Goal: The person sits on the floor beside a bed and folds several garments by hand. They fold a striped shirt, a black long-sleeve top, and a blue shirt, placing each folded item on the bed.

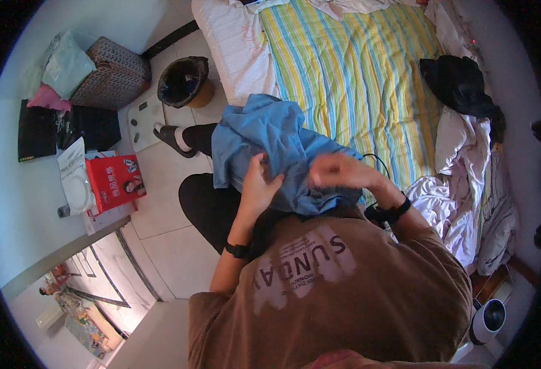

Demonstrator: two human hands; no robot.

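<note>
A crumpled blue cloth garment (275,133) lies over my lap and partly over the edge of the bed. My left hand (262,182) is at the cloth's near left part, thumb and fingers apart, with nothing seen between them. Above the right part of the cloth is my right hand (337,171), blurred by motion. Its fingers look curled, and whether it pinches something is not clear. Both wrists wear black bands. A thin black cable shows beside the right hand, over the bedding.
A striped bedsheet (358,78) covers the bed ahead, with a black garment (457,85) and rumpled pale bedding (459,184) on the right. At left stand a lined waste bin (185,83), a bathroom scale (146,122), a woven basket (113,74) and a red bag (116,182).
</note>
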